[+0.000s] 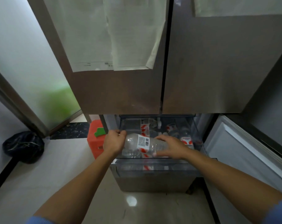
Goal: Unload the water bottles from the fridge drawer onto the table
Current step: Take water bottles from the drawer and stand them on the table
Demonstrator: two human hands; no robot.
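Left grip (115, 140): curled round left end of water bottle (143, 145).
Right grip (171, 147): wrapped over its other end.
Water bottle: held crosswise above open drawer (153, 168), other bottles (185, 138) beneath.
Leftward: red crate (95, 143), then black bag (23, 147).

The left grip (115, 141) hides one end of the held bottle (143, 145), and the bottles (177, 131) behind are blurred.

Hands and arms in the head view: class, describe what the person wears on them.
A light blue left sleeve and right sleeve end high on the arms; the forearms are uncovered. The left hand and right hand wear no gloves or watch.
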